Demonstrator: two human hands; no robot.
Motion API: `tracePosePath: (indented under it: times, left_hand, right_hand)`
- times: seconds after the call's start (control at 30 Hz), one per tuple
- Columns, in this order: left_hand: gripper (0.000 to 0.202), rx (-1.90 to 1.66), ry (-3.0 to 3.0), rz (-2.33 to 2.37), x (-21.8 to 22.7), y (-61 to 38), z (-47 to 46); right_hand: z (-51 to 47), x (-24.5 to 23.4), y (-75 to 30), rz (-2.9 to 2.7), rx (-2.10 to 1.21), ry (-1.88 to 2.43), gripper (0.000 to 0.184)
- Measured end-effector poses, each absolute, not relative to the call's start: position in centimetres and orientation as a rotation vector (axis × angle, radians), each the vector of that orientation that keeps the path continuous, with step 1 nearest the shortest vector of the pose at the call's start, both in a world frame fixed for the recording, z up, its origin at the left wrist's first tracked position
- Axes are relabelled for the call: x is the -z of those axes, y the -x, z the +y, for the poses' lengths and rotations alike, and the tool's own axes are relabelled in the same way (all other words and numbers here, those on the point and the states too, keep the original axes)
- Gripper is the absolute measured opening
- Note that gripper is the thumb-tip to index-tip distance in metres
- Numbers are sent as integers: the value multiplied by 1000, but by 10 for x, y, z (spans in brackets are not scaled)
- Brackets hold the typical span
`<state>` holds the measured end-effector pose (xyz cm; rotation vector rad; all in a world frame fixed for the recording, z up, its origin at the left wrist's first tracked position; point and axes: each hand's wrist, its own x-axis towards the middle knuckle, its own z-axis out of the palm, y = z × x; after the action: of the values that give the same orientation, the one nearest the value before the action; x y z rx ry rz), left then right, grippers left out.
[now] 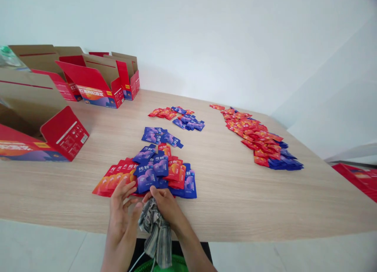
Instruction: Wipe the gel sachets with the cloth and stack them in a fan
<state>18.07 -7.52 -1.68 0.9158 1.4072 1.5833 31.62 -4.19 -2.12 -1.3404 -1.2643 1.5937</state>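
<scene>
Bright, even daylight (soft shadows), wide-angle bending at edges.

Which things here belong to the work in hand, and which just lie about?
In hand: left hand, right hand, near sachet pile.
Lying about: middle pile, far pile, right pile, boxes, striped cloth.

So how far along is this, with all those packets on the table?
Looks early. Done: a small purple group lies apart. In hand: left hand and right hand touch the near pile of red and purple packets, a striped cloth between them. Left: the long heap at right is mixed, and the open boxes show no packets inside.
</scene>
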Motion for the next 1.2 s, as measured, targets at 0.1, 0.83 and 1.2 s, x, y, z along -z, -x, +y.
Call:
tracePosePath:
  times: [0.1,0.83,1.2]
  left_hand:
    - [74,-1607,-976,1421,12,-179,-86]
    - [29,-902,-2222,819,53,-234,-103]
    - [33,-926,-2353,781,87,-237,-103]
  right_hand:
    - [-44,24,-321,-1246,-1624,1310,94]
    - [46,-24,-598,-1921,-330,2080,24]
    - [201,-9,-507,-2205,-129,2058,37]
